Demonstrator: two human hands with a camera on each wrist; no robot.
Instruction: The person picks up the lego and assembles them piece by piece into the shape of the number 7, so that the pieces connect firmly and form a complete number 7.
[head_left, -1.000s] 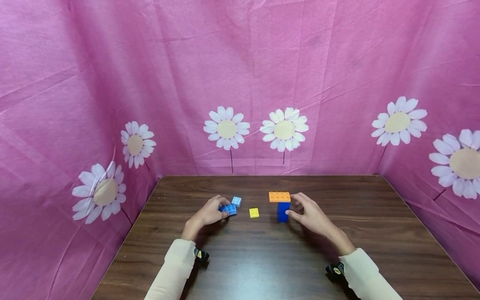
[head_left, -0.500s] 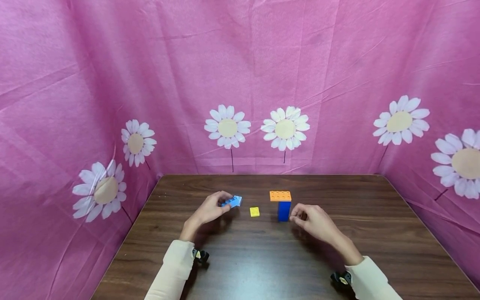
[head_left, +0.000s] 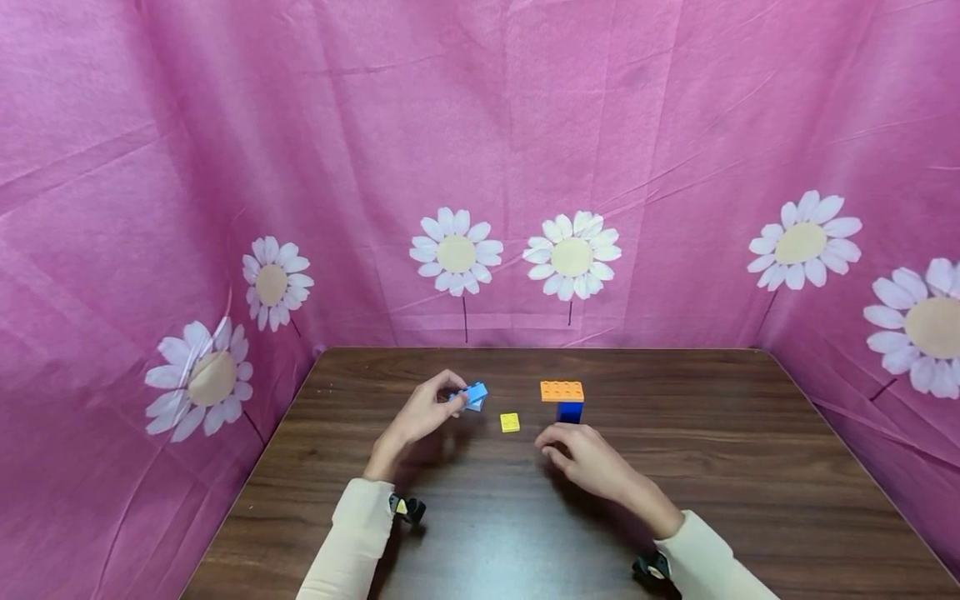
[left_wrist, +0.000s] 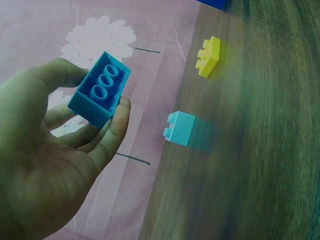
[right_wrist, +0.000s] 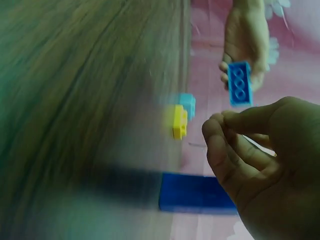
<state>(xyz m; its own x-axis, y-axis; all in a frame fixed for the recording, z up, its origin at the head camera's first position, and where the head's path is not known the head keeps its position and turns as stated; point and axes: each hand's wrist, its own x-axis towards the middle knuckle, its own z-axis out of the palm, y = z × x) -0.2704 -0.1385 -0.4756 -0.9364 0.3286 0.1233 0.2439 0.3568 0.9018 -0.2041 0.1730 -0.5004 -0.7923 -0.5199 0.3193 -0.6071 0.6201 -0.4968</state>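
Observation:
My left hand (head_left: 422, 414) grips a blue building brick (head_left: 476, 392) between thumb and fingers, raised above the table. In the left wrist view the hollow underside of that blue brick (left_wrist: 103, 85) shows, with a row of tubes. Just below it on the table stands a small light blue brick (left_wrist: 181, 128), partly hidden in the head view. My right hand (head_left: 592, 463) holds nothing, its fingers loosely bent, in front of a dark blue upright block (head_left: 571, 411) topped by an orange brick (head_left: 562, 391). A small yellow brick (head_left: 510, 422) lies between the hands.
The brown wooden table (head_left: 480, 517) has a pink cloth (head_left: 510, 125) with printed daisies hanging behind and beside it. The tall dark blue block with its overhanging orange top stands close behind my right hand.
My left hand has lifted the blue brick off the table and moved it right, over the light blue one. My right hand has let go of the dark blue block and moved left, nearer the front.

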